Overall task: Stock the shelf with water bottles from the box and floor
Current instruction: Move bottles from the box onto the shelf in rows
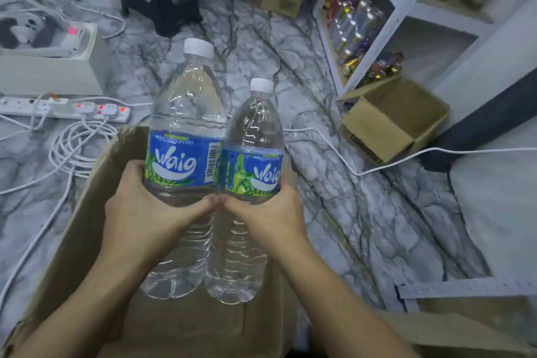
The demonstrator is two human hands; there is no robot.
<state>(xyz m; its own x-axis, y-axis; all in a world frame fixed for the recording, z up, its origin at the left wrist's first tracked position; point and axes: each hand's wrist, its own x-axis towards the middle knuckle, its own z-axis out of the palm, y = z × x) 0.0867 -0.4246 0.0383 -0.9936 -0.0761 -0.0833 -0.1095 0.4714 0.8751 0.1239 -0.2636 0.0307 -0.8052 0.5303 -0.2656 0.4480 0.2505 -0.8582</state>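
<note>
The left hand [145,212] grips one water bottle [186,131] tight. The right hand [270,215] grips a second water bottle [252,154]. Both bottles stand upright, touching, above the open cardboard box [96,206]. The shelf [398,11] is well apart.

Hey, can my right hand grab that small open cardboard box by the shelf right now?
Probably not as things stand. The right hand is wrapped around a water bottle, so it has no free grip. The small box lies off to the right on open floor, with only a white cable lying nearby.
</note>
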